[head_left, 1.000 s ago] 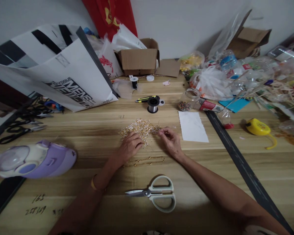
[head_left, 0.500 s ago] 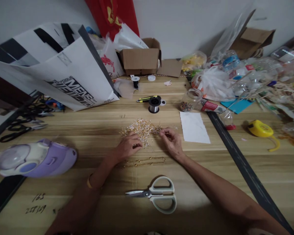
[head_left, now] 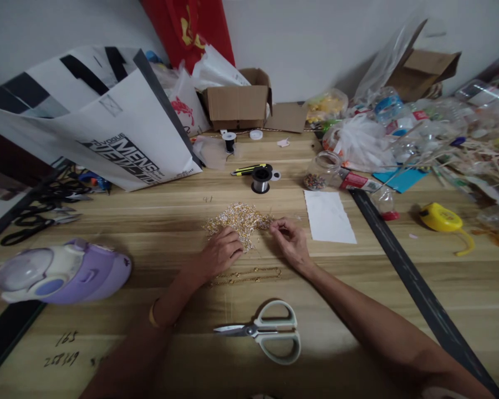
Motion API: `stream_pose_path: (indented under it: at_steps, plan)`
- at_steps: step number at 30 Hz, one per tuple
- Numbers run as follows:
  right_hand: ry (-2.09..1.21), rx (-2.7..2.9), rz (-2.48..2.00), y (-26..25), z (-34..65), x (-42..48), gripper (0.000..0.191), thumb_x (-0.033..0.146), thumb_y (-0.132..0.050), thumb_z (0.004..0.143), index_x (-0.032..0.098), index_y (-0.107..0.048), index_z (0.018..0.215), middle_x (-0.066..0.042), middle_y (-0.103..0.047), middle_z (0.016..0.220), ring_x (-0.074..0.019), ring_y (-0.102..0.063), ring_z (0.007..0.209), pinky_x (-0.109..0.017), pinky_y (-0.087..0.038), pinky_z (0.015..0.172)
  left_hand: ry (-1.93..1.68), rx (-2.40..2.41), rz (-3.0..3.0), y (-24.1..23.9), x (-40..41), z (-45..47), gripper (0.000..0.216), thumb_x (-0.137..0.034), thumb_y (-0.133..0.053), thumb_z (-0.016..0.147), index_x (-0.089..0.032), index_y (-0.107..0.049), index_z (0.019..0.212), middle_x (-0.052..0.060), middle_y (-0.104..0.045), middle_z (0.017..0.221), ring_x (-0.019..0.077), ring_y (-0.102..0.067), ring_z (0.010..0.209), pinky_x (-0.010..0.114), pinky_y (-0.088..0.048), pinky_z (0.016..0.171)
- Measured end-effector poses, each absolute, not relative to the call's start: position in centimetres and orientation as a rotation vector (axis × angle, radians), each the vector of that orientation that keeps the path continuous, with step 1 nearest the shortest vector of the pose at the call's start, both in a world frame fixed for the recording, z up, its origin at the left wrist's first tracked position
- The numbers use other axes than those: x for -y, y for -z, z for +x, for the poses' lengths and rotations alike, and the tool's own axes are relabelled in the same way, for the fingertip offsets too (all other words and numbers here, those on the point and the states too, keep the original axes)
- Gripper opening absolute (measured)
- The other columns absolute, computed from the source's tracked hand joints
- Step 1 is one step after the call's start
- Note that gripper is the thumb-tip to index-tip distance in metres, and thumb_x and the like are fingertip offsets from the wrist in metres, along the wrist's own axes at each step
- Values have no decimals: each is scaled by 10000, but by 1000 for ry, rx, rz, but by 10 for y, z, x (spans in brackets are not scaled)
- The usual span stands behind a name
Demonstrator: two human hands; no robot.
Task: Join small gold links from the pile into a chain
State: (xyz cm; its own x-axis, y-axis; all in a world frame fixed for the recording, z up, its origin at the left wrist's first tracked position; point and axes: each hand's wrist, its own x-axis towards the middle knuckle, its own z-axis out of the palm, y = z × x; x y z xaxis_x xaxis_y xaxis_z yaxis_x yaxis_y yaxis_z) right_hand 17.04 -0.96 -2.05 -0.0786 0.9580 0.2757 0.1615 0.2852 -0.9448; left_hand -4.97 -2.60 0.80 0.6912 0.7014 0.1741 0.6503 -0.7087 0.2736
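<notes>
A heap of small gold and silver pins [head_left: 238, 220] lies on the wooden table [head_left: 158, 221]. My left hand [head_left: 220, 252] rests at the heap's near left edge with its fingers curled down onto the pins. At the heap's right edge my right hand [head_left: 290, 239] pinches some of the pins between thumb and fingertips. A thin gold chain [head_left: 245, 275] lies just below both hands. Grey-handled scissors [head_left: 266, 331] lie shut nearer to me.
A purple and white bottle [head_left: 60, 270] lies at the left. White paper [head_left: 328, 217], a wire spool [head_left: 261, 179], a bead jar [head_left: 318, 172], a yellow tape measure [head_left: 441, 217] and a black rail [head_left: 416, 288] are around. A large bag [head_left: 108, 127], a box [head_left: 237, 102] and clutter line the back.
Both hands stay at the pin heap with only slight finger shifts. The view has drifted a little.
</notes>
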Motion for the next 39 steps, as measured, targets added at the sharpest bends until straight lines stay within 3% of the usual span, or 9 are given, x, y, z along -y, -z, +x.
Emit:
stream_pose_path:
  at_steps: [11,19,39]
  plan:
    - [-901,1560,-1057,24,170,10,165,344,-564,840,193,-599,782,-23,-611,771,-162,-570,718,-277,-469,654,-79,-1179,2865,-25,40,-37,178,-101,-452,864,-162,-559,737,73,-541,804,235,-444,868,391,-393,804]
    - [-868,1609,-1030,22,169,12,144,313,-546,853,190,-596,794,-28,-601,772,-161,-564,721,-275,-458,642,-101,-1174,2907,-19,35,-40,172,-167,-476,886,-164,-557,734,64,-566,837,217,-464,868,363,-408,813]
    - [-714,1771,-942,23,169,16,108,236,-527,867,181,-586,796,-26,-595,732,-149,-547,671,-263,-430,620,-733,-1205,2659,-3,26,-44,149,-119,-527,827,-159,-595,700,42,-609,710,168,-521,737,298,-437,728]
